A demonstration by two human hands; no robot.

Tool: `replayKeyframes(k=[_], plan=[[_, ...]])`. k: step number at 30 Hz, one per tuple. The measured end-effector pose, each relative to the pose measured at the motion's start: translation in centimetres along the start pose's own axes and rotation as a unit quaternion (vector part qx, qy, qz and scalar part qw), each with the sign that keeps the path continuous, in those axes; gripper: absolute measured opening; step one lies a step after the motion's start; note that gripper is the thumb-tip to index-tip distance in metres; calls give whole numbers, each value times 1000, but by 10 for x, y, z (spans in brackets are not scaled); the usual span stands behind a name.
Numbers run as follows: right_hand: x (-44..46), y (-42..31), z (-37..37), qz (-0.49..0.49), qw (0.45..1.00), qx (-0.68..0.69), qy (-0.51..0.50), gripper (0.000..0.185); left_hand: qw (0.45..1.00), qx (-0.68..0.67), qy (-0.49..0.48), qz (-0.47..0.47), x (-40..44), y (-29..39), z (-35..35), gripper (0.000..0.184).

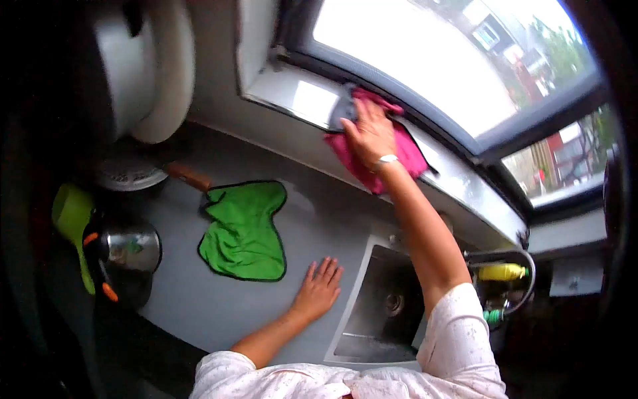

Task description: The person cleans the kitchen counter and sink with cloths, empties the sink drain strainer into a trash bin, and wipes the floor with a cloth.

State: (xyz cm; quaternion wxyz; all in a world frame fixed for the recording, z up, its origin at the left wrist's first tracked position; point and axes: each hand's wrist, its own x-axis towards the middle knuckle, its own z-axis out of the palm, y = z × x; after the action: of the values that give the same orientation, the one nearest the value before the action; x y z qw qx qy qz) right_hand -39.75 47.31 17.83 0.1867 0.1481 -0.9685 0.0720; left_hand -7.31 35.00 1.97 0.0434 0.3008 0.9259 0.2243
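Note:
My right hand (373, 136) presses down on a pink cloth (412, 151) with dark edging and a grey part. The cloth lies bunched on the white window sill (279, 90), and its lower end hangs over the sill's edge. My left hand (319, 287) rests flat on the grey countertop (186, 292), fingers slightly spread, holding nothing. To its left, a green cloth (246, 229) with black edging lies spread and wrinkled on the counter.
A metal sink (372, 312) is set in beside my left hand. A hose-like faucet (531, 279) and a yellow bottle (503, 272) are at the right. At the left stand a shiny kettle-like pot (133, 249) and a green ladle (73, 213). The window frame (412, 110) borders the sill.

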Motion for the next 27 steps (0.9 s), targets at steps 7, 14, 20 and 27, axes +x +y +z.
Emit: replayKeyframes(k=[7,14,20,27], plan=[[-2,-40,10,-111,993,47,4,67,999,-42,10,-11,7,4,-9,61],[-73,47,-20,-77,995,-27,49,66,999,-38,15,-30,6,6,-6,61],[-145,124,-55,57,994,-61,74,58,999,-36,29,-27,6,8,-4,57],[-176,152,-61,143,957,2,253,28,999,-19,34,-22,3,10,-9,56]])
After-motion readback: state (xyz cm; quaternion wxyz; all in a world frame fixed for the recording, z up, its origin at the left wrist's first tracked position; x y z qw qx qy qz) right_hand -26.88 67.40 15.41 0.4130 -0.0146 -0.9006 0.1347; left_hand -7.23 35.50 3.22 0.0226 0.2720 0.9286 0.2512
